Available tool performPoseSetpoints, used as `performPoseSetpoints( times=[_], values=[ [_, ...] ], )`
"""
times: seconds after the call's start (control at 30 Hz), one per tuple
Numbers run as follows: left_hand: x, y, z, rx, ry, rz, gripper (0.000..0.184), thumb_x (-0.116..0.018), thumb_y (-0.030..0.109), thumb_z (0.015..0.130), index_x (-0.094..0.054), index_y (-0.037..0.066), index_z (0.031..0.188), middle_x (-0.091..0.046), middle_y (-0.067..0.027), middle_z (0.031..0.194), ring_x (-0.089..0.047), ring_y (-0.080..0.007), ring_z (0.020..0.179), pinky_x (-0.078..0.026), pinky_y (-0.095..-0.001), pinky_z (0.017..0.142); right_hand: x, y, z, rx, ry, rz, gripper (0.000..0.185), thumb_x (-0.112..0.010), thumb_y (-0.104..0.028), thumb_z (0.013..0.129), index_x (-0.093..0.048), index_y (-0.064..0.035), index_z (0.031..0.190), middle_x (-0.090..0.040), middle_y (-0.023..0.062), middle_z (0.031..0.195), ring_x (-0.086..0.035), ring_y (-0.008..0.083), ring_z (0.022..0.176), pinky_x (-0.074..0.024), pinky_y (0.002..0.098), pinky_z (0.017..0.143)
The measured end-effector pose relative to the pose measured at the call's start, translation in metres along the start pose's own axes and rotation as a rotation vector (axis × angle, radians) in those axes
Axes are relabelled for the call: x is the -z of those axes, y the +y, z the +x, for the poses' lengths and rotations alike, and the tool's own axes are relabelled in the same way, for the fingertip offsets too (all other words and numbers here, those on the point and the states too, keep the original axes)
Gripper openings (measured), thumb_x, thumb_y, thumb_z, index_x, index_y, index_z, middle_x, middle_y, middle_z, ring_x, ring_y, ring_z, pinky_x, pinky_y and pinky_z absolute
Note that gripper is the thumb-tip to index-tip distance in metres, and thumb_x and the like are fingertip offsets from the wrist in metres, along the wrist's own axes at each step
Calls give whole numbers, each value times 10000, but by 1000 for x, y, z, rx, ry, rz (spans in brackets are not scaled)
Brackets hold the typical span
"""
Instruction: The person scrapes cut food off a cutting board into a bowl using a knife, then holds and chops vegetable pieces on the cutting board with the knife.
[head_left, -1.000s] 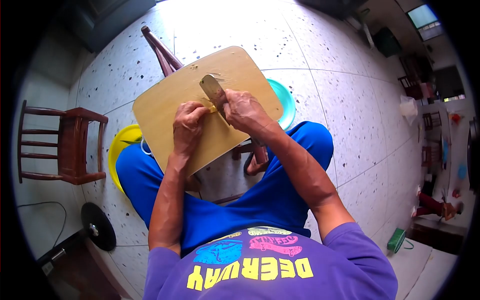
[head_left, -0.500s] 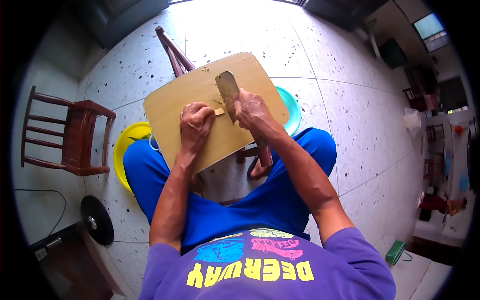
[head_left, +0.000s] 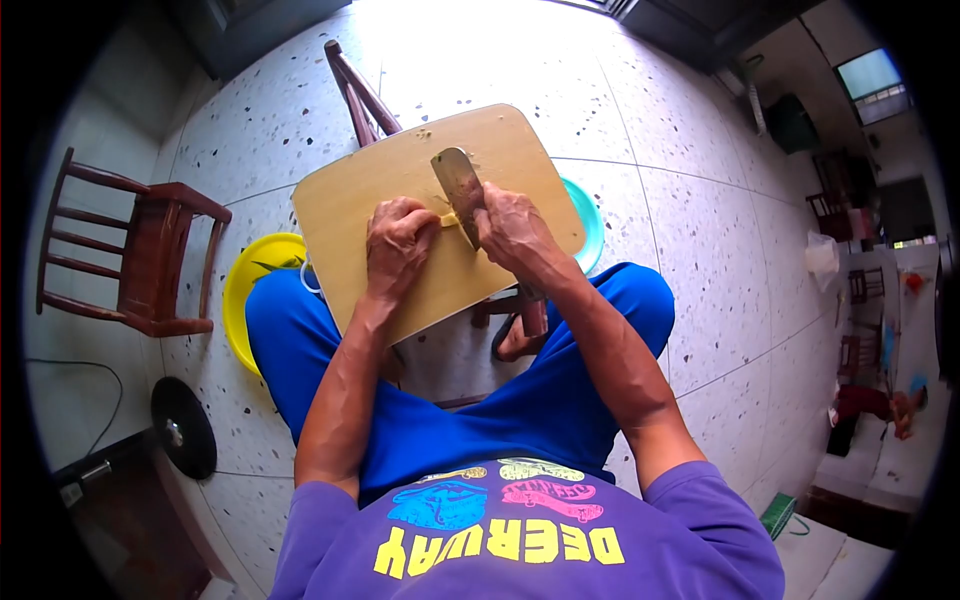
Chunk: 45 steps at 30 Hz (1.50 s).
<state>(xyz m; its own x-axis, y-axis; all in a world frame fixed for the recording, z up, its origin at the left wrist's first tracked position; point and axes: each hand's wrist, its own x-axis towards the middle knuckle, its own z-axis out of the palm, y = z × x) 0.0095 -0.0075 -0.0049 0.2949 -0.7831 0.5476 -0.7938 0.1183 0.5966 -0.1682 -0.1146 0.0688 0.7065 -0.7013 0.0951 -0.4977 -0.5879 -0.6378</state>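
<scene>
My right hand (head_left: pixel 515 235) is wrapped round a wide-bladed knife (head_left: pixel 457 180), whose blade points up and to the left over a tan board (head_left: pixel 350 215). Pinched in the fingers of my left hand (head_left: pixel 400 245) is a small yellow piece (head_left: pixel 449 220), which lies on the board close to the blade's edge. Little scraps (head_left: pixel 424 134) are scattered near the board's far edge. The board rests in front of my knees.
Beneath the board's left side is a yellow basin (head_left: pixel 245 290) with green leaves, and at its right a turquoise basin (head_left: pixel 590 225). A wooden chair (head_left: pixel 160 260) stands left. Another person (head_left: pixel 865 402) is at the far right.
The knife blade has come back beside the yellow piece after standing a little apart from it. The camera view has shifted slightly, and both hands keep their hold.
</scene>
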Motion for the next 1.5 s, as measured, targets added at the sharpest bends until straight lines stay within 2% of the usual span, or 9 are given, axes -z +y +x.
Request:
performPoseSetpoints(
  times=[0.13, 0.23, 0.43, 0.57, 0.63, 0.97, 1.2, 1.33, 1.5],
  values=[
    [1, 0, 0, -21, -5, -3, 70, -810, 81, 864, -790, 58, 926, -715, -87, 976, -658, -318, 978, -535, -417, 888, -2, -3, 3, 5, -4, 2, 171, -540, -97, 988, -618, 40, 1056, -692, 346, 884, -688, 539, 856, -547, 596, 777],
    [2, 1, 1, -22, -8, 4, 70, -810, 77, 861, -789, 58, 925, -716, -86, 976, -660, -317, 974, -535, -418, 888, -7, 0, 10, 143, 15, -98, 74, -570, -35, 942, -598, 34, 947, -686, 302, 820, -696, 496, 816, -544, 561, 737],
    [1, 2, 0, -47, -1, 23, 67, -807, 76, 868, -786, 53, 927, -718, -92, 982, -663, -325, 960, -539, -423, 878, -12, -9, 16, -104, 59, -81, 110, -561, -55, 952, -641, 21, 953, -683, 301, 846, -694, 487, 835, -549, 557, 750],
    [1, 4, 1, -41, 3, 17, 65, -806, 75, 876, -785, 47, 932, -719, -98, 984, -663, -327, 961, -542, -423, 873, -5, 1, 4, 58, 18, -133, 99, -570, -37, 943, -627, 37, 977, -681, 322, 881, -691, 502, 869, -550, 558, 771],
    [1, 5, 1, -30, 1, 14, 68, -807, 73, 876, -786, 44, 934, -721, -102, 986, -663, -327, 966, -542, -422, 874, -5, -3, -2, 26, 71, 23, 109, -568, -37, 945, -619, 46, 993, -683, 331, 893, -691, 509, 878, -548, 561, 779],
    [1, 1, -1, -25, -10, 3, 73, -803, 60, 871, -798, 45, 942, -725, -103, 995, -665, -324, 976, -545, -419, 877, -13, -3, 9, 54, 11, -93, 128, -537, -46, 939, -589, 58, 991, -693, 320, 871, -691, 518, 855, -548, 588, 797],
    [3, -1, -2, -36, -40, 6, 82, -795, 51, 866, -805, 53, 947, -728, -93, 1008, -664, -319, 981, -543, -414, 884, -16, 2, 21, -118, 87, 69, 126, -544, -60, 953, -576, 62, 967, -667, 337, 819, -682, 536, 832, -543, 601, 753],
    [4, 4, -2, -6, -37, 9, 92, -794, 51, 861, -809, 54, 952, -730, -92, 1014, -664, -316, 991, -538, -418, 906, -13, 4, 3, 33, 137, 19, 124, -537, -49, 965, -580, 67, 957, -663, 346, 825, -681, 537, 829, -544, 600, 747],
    [5, 4, -2, 1, -52, 22, 102, -789, 56, 862, -815, 53, 960, -731, -91, 1017, -666, -315, 1000, -533, -422, 925, -7, -5, -5, 30, 85, 7, 121, -517, -36, 971, -591, 59, 976, -682, 343, 900, -683, 538, 877, -538, 603, 782]
  ],
)
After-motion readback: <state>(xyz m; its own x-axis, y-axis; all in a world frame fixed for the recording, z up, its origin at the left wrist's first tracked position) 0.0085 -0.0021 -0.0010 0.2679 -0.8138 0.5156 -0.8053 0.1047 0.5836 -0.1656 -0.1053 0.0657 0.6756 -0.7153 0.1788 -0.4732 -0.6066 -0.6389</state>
